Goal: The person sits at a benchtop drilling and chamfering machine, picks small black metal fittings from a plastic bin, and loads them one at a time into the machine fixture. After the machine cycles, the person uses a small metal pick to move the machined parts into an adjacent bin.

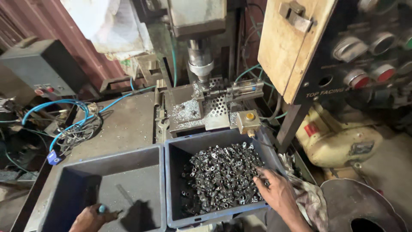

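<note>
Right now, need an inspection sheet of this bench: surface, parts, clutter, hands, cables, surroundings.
Surface: grey metal bench, dusty, with metal chips on the drill table.
Job's things: right bin full of small metal parts; left bin nearly bare.
Clutter: rag beside the right bin.
Hands: right hand reaches into the parts; left hand in the left bin, holding a small blue-tipped item, unclear what.
Cables: blue hoses and tangled wires on the left.
Surroundings: drill press, button panel, grey box.
</note>
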